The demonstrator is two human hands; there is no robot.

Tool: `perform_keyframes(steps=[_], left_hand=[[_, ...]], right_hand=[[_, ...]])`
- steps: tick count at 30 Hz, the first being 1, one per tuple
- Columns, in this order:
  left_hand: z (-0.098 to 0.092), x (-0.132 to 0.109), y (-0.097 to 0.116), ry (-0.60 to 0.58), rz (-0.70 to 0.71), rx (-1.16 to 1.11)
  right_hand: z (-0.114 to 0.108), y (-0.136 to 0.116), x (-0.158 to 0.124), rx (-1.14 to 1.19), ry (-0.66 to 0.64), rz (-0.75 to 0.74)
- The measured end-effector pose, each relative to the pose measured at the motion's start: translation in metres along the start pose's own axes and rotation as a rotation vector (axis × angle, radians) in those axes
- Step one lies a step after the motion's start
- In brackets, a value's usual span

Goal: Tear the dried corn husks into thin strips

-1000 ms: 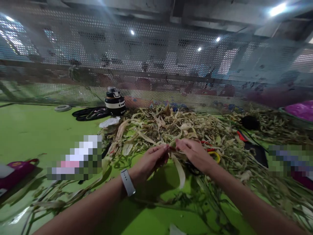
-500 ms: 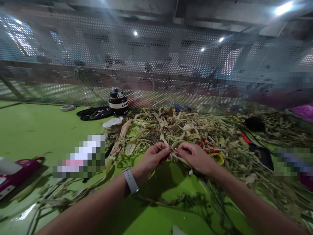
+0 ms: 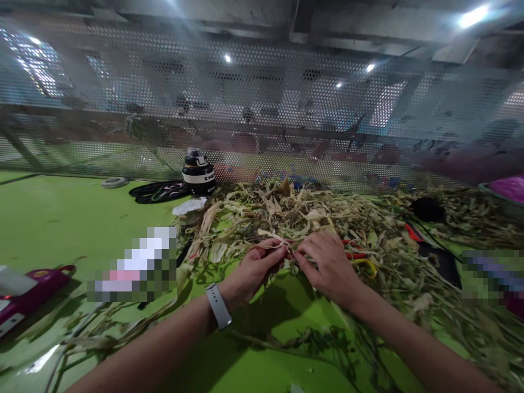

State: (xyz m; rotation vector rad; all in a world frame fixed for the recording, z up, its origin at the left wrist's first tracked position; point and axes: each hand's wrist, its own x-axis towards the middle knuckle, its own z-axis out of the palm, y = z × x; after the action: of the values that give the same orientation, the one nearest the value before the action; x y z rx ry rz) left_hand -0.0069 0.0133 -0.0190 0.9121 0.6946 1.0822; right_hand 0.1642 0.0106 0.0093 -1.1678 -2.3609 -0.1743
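My left hand (image 3: 260,265), with a pale watch strap on its wrist, pinches a thin dried plant strip (image 3: 270,236) between thumb and fingers. Close beside it on the right, my right hand (image 3: 325,262) has its thumb and fingers closed at the same strip, the fingertips nearly meeting those of the left. Just beyond both hands spreads a heap of dried, pale leaves and stalks (image 3: 303,210) on the green table (image 3: 262,360). Yellow-and-red handles (image 3: 366,267) poke out of the heap right of my right hand.
A black bottle (image 3: 198,173) stands at the back, near black straps (image 3: 158,191), a ring of tape (image 3: 114,182) and white tissue (image 3: 189,206). A magenta power strip (image 3: 39,284) lies left. A dark pouch (image 3: 440,262) is right. A perforated screen (image 3: 254,125) rises behind.
My right hand has turned, so more of its back shows and its fingers sit higher. A pale strip end now sticks up above my left hand.
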Motion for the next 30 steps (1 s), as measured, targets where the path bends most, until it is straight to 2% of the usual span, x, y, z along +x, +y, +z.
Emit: perform_keyframes(steps=[5, 11, 17, 20, 23, 24, 26, 28, 30], left_hand=[[0.0, -0.001, 0.003, 0.038, 0.056, 0.073], [0.001, 0.0, 0.005, 0.149, 0.023, -0.117], [0.003, 0.001, -0.005, 0.143, 0.096, -0.083], [0.005, 0.001, -0.008, 0.187, 0.137, 0.026], [0.008, -0.001, -0.009, 0.179, 0.147, 0.078], [0.008, -0.001, -0.009, 0.173, 0.156, 0.071], [0.01, -0.001, -0.01, 0.173, 0.196, 0.068], [0.01, -0.001, -0.011, 0.183, 0.261, 0.089], [0.01, -0.002, -0.012, 0.174, 0.319, 0.135]], right_hand=[[0.002, 0.004, 0.003, 0.113, -0.039, 0.001], [0.001, 0.011, 0.004, 0.254, -0.069, 0.056], [-0.002, 0.002, 0.003, 0.441, -0.063, 0.216], [-0.002, -0.002, 0.002, 0.377, 0.075, 0.274], [-0.001, -0.005, -0.001, 0.229, 0.285, 0.216], [0.0, -0.006, -0.001, 0.215, 0.275, 0.188], [0.002, -0.008, -0.001, 0.284, 0.137, 0.179], [0.005, -0.01, 0.0, 0.44, -0.003, 0.244], [0.008, -0.012, 0.0, 0.63, -0.053, 0.32]])
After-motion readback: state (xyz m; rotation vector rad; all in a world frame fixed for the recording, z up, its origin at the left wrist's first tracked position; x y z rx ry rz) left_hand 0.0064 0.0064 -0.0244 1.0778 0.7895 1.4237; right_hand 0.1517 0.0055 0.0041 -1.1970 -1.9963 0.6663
